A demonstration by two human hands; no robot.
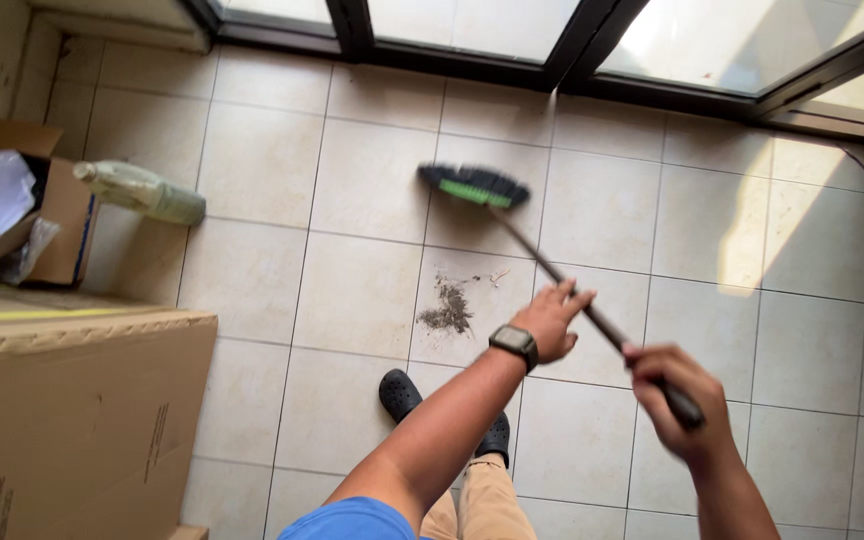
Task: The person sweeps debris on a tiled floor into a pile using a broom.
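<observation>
Nearest the camera: right hand (674, 400) clenched on the broom (552, 270) handle's butt end. Left hand (552, 320), farther up, fingers loosely wrapped round the shaft. Long axis runs up-left, away from both grips. Dust pile (447, 308) left of the shaft; bristle head beyond it, pointing at the window.

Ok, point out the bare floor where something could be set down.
Bare tiles run from the broom head right to the window frame, and between the plastic bottle and the dirt pile. It is crowded at the left wall: cardboard boxes, bottle. The left hand and right hand hold the broom handle.
</observation>
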